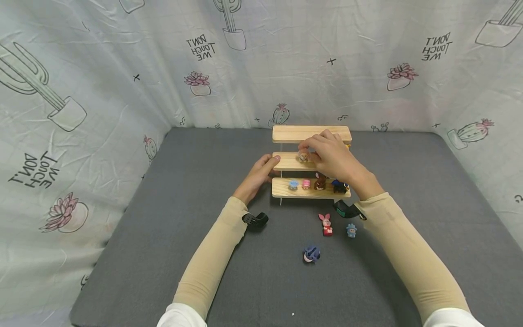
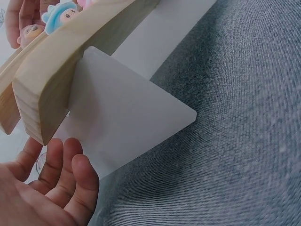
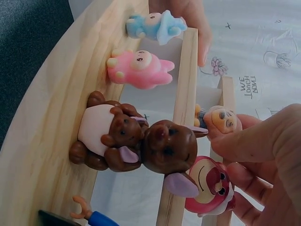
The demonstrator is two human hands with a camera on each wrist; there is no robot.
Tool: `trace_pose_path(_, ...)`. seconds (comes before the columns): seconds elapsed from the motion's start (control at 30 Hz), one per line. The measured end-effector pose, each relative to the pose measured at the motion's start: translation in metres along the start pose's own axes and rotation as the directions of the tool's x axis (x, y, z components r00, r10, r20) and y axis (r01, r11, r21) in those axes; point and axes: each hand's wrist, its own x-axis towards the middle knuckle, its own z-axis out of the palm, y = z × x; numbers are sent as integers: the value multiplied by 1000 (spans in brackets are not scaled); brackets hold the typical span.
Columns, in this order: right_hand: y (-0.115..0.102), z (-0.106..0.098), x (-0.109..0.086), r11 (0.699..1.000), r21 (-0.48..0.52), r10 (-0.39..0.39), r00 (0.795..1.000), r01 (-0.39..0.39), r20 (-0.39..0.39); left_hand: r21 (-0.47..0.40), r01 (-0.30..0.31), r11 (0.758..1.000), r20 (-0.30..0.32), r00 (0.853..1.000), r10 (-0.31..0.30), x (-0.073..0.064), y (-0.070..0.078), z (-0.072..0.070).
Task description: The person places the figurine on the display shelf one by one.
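Wooden and three-tiered, the small shelf [image 1: 311, 134] stands toward the back of the grey table [image 1: 171, 236], its boards joined by clear plastic side panels. The right hand [image 1: 333, 156] reaches over the middle tier and pinches a tan figurine [image 1: 303, 156] between thumb and fingertips, right at that board; the right wrist view shows the same tan figurine [image 3: 221, 120] at the fingertips, with a pink bear figurine [image 3: 210, 187] tucked under the curled fingers of the same hand. The left hand [image 1: 261, 171] rests against the left end of the shelf, fingers straight and relaxed, the thumb touching the end of the middle tier; in the left wrist view its fingers [image 2: 70, 176] lie just beside the clear panel and grip nothing. On the lowest tier four figurines stand in a row: a light blue one [image 1: 293, 184], a pink one [image 1: 306, 183], a brown bear [image 1: 320, 182] and a dark blue one [image 1: 339, 186]. On the table in front of the shelf lie a pink rabbit figurine [image 1: 326, 224], a small blue figurine [image 1: 351, 230] near it, and a blue-grey figurine [image 1: 311, 254] closer to the person. Both forearms wear beige sleeves.
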Motion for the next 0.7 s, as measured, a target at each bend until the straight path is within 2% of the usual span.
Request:
trace_pose_path(0.17, 1, -1, -1, 1000, 3, -21, 999, 21, -37, -1, -2, 1000, 4, 1000, 2, 0, 0, 0)
trace_pose_path(0.33, -2, -11, -4, 996, 82, -20, 998, 24, -52, 0, 3, 1000, -3, 1000, -3, 0, 1, 0)
trace_pose_path(0.7, -16, -34, -22, 955, 265, -91, 983, 132, -162, -2, -7, 1000, -5, 1000, 7, 1, 1, 0)
